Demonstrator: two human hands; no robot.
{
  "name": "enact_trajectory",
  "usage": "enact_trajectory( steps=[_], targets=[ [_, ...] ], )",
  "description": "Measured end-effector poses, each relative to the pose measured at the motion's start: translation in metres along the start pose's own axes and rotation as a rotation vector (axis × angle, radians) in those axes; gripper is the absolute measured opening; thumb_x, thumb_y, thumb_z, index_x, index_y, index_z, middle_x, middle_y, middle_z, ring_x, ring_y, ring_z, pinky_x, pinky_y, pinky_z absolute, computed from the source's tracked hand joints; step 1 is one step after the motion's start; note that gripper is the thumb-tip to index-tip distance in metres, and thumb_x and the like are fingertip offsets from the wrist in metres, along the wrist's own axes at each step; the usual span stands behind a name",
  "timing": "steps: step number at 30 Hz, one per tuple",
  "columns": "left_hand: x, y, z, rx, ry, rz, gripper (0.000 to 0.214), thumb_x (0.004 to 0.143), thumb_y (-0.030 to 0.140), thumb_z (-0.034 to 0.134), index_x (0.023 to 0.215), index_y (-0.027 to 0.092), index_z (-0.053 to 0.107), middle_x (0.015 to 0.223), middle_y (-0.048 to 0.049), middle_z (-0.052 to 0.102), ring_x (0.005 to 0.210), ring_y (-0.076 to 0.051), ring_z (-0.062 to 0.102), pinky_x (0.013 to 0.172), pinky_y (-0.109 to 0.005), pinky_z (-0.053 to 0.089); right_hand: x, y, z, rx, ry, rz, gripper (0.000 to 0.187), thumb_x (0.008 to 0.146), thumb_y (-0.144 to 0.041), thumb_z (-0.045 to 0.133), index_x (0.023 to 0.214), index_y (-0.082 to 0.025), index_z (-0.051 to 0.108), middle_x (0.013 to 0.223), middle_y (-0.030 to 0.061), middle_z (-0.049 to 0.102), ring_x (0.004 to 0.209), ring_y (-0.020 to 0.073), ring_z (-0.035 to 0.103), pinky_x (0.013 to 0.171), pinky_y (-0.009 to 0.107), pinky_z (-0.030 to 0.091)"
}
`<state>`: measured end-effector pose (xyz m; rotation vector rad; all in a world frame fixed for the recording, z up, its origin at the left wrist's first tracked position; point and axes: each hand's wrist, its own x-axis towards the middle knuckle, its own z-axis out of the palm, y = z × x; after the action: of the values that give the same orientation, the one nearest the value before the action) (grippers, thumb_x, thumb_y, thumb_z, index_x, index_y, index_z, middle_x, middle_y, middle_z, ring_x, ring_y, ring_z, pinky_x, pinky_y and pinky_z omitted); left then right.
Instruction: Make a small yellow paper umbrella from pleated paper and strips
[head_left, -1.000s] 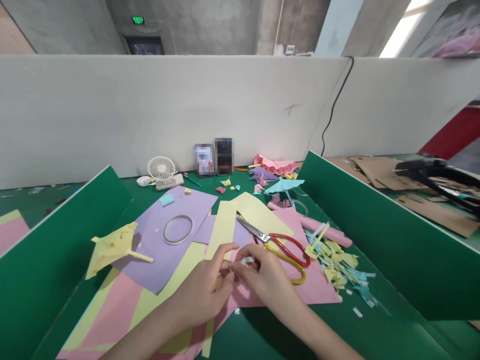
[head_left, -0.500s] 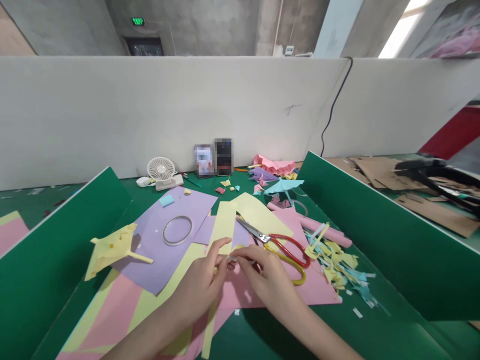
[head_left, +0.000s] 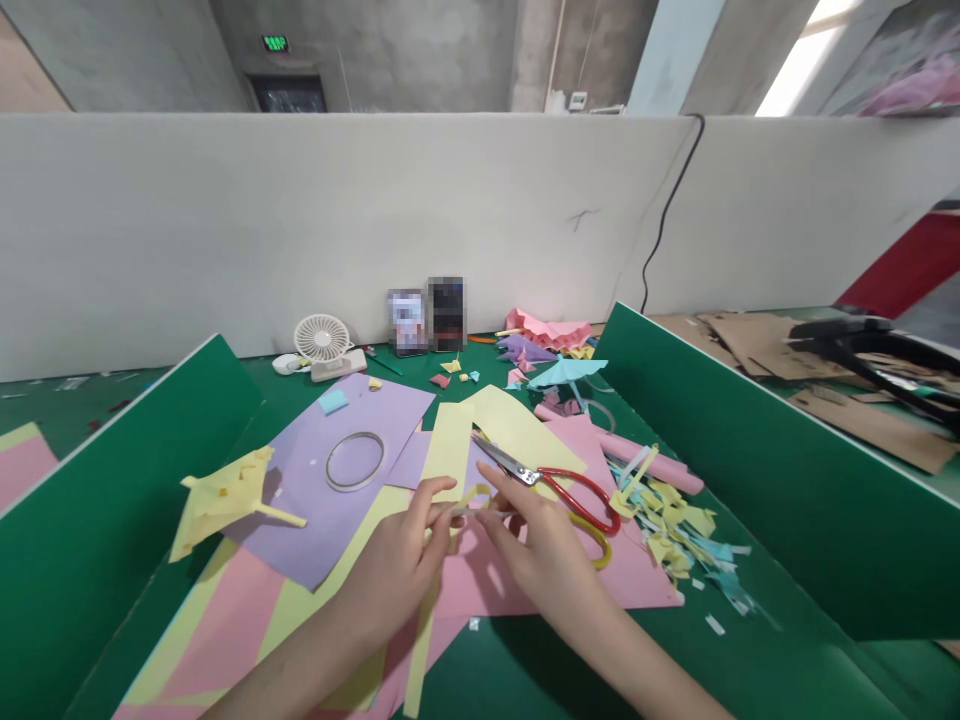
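My left hand [head_left: 401, 560] is closed, pinching the end of a narrow yellow paper strip [head_left: 475, 493] that curls up between the hands. Thumb and fingers of my right hand [head_left: 536, 545] pinch a thin whitish strip [head_left: 471, 513], stretched toward the left fingertips; its material is too small to make out. Just beyond the right hand lie open-bladed scissors [head_left: 517, 463] with one red and one yellow handle. Pink paper [head_left: 480, 590] lies under both hands. A flat yellow paper strip [head_left: 450, 445] extends ahead of the left hand.
A tape roll [head_left: 328, 470] rests on purple paper [head_left: 300, 540]. A yellow paper umbrella [head_left: 225, 495] stands left, a blue one [head_left: 568, 372] at back right. Paper scraps [head_left: 679, 530] lie right. Green side panels [head_left: 735, 480] flank the table; a fan [head_left: 322, 338] and two phones [head_left: 448, 315] stand behind.
My right hand has shifted slightly right, away from the left fingertips, and its index finger has lifted. The whitish strip and yellow curl now show between the hands.
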<state>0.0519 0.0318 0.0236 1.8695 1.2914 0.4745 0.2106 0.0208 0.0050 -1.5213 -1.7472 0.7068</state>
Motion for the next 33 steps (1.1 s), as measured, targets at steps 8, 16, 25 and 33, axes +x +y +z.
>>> enact_trajectory(
  steps=[8,16,25,33],
  targets=[
    [0.002,-0.007,0.003,0.044,0.071,0.02,0.024,0.088,0.032,0.027,0.106,0.024,0.041,0.089,-0.004,0.069,0.069,-0.02,0.064,0.059,-0.028,0.043,-0.003,-0.001,0.002,-0.093,-0.004,-0.127,0.023,0.083,-0.019,0.043,0.101,-0.016,0.057,0.085,0.0077,0.065,0.074,0.019,0.061,0.061,0.028,0.044],
    [0.002,-0.011,0.004,0.23,0.085,0.16,0.03,0.086,0.022,0.03,0.109,0.023,0.05,0.097,-0.0057,0.067,0.085,-0.02,0.061,0.071,-0.03,0.044,0.001,-0.005,0.0,-0.284,-0.139,0.002,0.019,0.082,-0.03,0.048,0.081,-0.017,0.062,0.062,0.0051,0.066,0.057,0.0193,0.06,0.048,0.024,0.033],
    [0.002,-0.007,-0.004,0.188,0.07,0.143,0.031,0.084,0.018,0.031,0.104,0.024,0.053,0.092,-0.0039,0.068,0.083,-0.02,0.062,0.069,-0.029,0.044,0.007,0.005,-0.007,-0.362,-0.131,0.056,0.033,0.08,-0.043,0.05,0.095,-0.015,0.061,0.057,0.0042,0.063,0.056,0.021,0.059,0.046,0.024,0.03],
    [0.006,-0.002,-0.009,-0.21,0.041,-0.071,0.021,0.086,0.032,0.035,0.096,0.02,0.049,0.085,-0.0057,0.068,0.085,-0.02,0.064,0.068,-0.028,0.047,0.009,0.003,-0.007,0.051,-0.056,0.034,0.016,0.078,-0.028,0.053,0.085,-0.019,0.064,0.082,0.0054,0.065,0.075,0.0194,0.057,0.062,0.027,0.041]
  ],
)
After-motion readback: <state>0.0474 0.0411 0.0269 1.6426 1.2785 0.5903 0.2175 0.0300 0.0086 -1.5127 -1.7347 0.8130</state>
